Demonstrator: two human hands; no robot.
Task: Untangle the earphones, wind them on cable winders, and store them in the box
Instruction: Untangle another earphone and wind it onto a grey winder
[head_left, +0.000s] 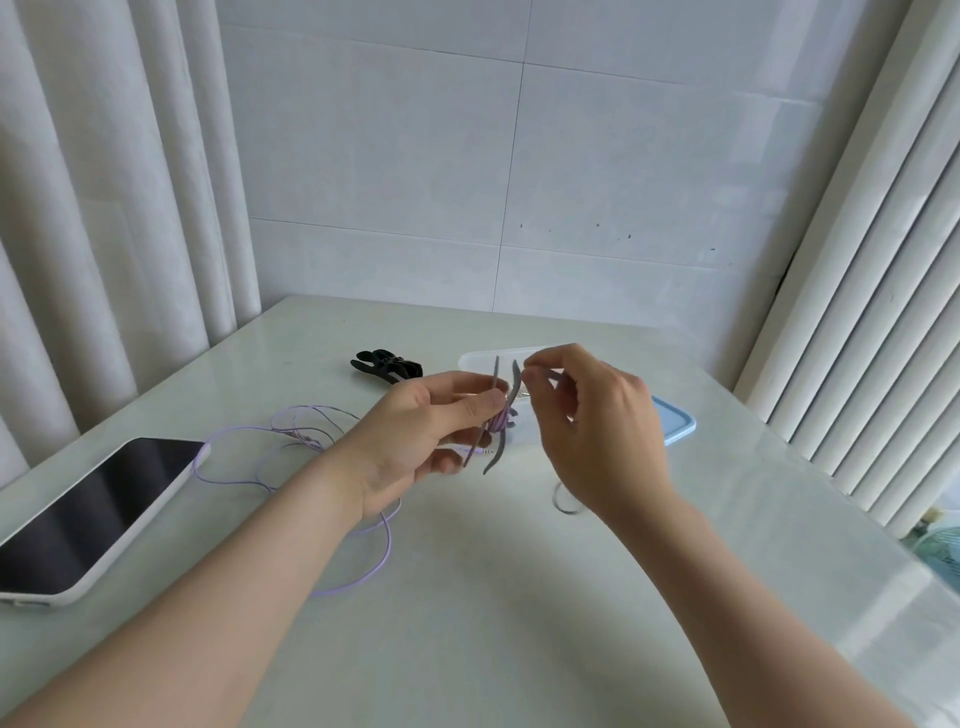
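Note:
My left hand (415, 436) grips a grey cable winder (503, 415) above the table, with a few turns of purple earphone cable around its middle. My right hand (592, 421) pinches the purple cable beside the winder's top. The loose purple earphone cable (291, 431) lies in loops on the table to the left and trails under my left forearm. Black cable winders (387, 364) lie on the table behind my left hand. A clear box (478, 358) sits behind my hands, mostly hidden by them. Its blue lid (675, 423) shows to the right of my right hand.
A phone (98, 514) in a white case lies face up at the table's left edge. White curtains hang at the left, and a white ribbed radiator stands at the right. A tiled wall closes the back of the table (493, 597).

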